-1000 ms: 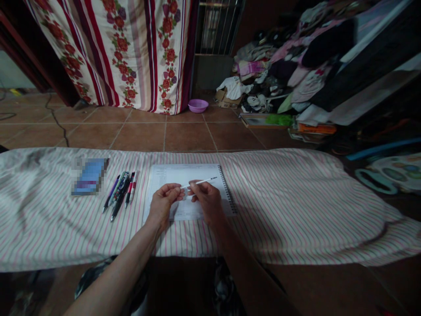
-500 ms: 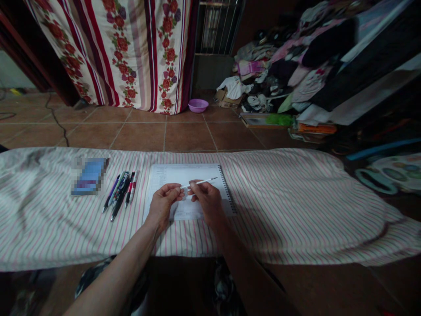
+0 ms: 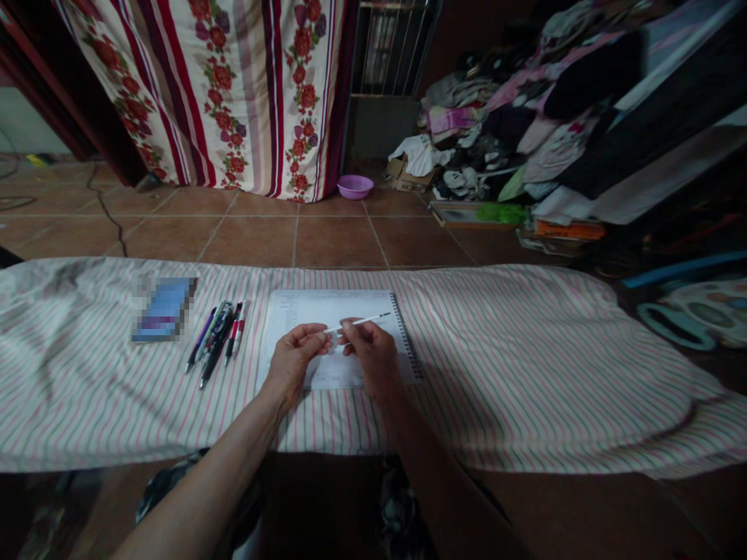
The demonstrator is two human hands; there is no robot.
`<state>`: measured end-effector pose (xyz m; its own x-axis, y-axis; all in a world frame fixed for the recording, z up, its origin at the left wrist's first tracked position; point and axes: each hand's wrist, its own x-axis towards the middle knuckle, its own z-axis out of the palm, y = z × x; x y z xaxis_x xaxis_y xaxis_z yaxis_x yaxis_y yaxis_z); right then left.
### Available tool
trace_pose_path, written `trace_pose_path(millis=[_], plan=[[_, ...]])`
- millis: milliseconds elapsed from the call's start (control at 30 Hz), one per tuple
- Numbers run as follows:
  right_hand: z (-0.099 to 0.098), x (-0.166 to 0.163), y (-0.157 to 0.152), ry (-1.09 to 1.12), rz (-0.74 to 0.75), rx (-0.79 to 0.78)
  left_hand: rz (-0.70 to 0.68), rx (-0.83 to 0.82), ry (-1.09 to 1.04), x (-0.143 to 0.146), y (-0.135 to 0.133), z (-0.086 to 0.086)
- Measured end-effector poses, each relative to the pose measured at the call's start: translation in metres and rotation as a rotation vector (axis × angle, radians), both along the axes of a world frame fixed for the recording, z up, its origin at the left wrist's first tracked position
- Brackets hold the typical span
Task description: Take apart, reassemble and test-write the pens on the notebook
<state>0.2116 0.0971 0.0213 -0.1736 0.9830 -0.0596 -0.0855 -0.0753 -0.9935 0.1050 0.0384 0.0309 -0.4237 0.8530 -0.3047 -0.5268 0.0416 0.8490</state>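
A slim white pen (image 3: 372,318) with a dark tip is held slantwise over an open notebook, its tip pointing right and slightly up. My left hand (image 3: 296,356) is closed in a pinch at the pen's left end. Farther along, my right hand (image 3: 375,351) pinches the pen near its middle between thumb and fingers. Something small and pale shows between the two hands, too unclear to name. Beneath them lies the spiral-bound notebook (image 3: 318,305), its coil on the right and printed lines on its page; the hands hide part of it.
Several pens (image 3: 214,342) lie in a bunch left of the notebook. Beyond them is a blurred blue-screened phone (image 3: 163,309). All rest on a striped cloth (image 3: 513,373). A purple basin (image 3: 355,187) and a clothes heap (image 3: 513,117) are on the floor behind, near a flowered curtain (image 3: 250,93).
The view has shifted slightly, so everything sits a little farther right. Both hands keep their grip on the pen, with hardly any movement over the notebook.
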Motion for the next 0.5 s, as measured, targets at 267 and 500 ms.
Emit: trace_pose_path(millis=[267, 500], plan=[[0.0001, -0.0017, -0.0006, 0.004, 0.002, -0.004, 0.019, 0.002, 0.014, -0.0001, 0.0003, -0.0033], [0.0007, -0.0018, -0.0011, 0.004, 0.004, -0.01, 0.027, -0.012, 0.014, -0.0005, 0.0008, -0.0035]])
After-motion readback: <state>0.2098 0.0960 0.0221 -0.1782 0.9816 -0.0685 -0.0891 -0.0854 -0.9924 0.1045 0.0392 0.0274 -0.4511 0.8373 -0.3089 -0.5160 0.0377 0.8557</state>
